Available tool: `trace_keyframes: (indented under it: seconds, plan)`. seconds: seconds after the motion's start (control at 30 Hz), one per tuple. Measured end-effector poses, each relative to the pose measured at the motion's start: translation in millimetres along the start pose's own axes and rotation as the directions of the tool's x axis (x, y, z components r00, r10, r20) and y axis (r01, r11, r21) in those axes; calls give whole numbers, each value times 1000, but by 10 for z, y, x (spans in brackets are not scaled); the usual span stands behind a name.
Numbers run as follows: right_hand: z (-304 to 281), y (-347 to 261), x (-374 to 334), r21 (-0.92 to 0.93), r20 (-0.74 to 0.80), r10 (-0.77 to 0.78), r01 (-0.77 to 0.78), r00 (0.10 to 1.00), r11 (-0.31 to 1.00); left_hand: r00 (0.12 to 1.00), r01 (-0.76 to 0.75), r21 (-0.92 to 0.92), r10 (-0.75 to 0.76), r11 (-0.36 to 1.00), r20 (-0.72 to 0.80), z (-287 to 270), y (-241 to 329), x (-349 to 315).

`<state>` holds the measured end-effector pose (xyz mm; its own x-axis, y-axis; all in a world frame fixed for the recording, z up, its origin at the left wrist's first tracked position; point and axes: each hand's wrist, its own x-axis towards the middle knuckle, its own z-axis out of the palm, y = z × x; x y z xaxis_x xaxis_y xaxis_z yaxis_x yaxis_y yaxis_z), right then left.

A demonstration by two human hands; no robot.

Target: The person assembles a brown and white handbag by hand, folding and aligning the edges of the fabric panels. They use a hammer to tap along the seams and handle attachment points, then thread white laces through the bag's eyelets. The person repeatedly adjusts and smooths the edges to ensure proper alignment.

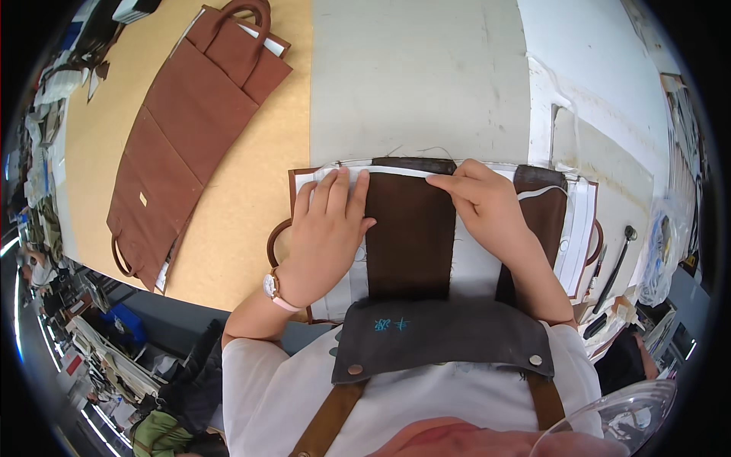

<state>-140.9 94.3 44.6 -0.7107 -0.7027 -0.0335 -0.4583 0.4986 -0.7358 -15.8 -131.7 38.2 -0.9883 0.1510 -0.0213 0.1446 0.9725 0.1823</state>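
Note:
A brown leather bag piece [292, 186] with a pale inner side and dark brown panels [409, 236] lies flat in front of me. A narrow white strip [400, 172] runs along its far edge. My left hand [324, 217] rests flat on the piece, fingers stretched out and fingertips on the strip's left part. Farther right, my right hand [487, 213] pinches the strip, its index finger pointing left along it. The strip's loose tail [544, 190] curves out beyond that hand. A brown handle [276, 242] sticks out beside my left wrist.
A second brown leather bag piece [179, 141] with handles lies on the tan board [228, 236] at left. Grey sheeting [419, 84] covers the table's middle. At right are a black-handled tool [615, 270] and a clear plastic bag [659, 263].

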Motion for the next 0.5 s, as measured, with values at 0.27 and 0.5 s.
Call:
trace_keyframes:
  seconds: [0.27, 0.5]
  plan:
    - [-96, -161, 55, 303, -47, 18, -3, 999, 953, 1000, -13, 5, 13, 1000, 5, -3, 13, 13]
    - [55, 202, 69, 84, -102, 63, -55, 993, 995, 1000, -3, 3, 3, 1000, 0, -5, 3, 21]
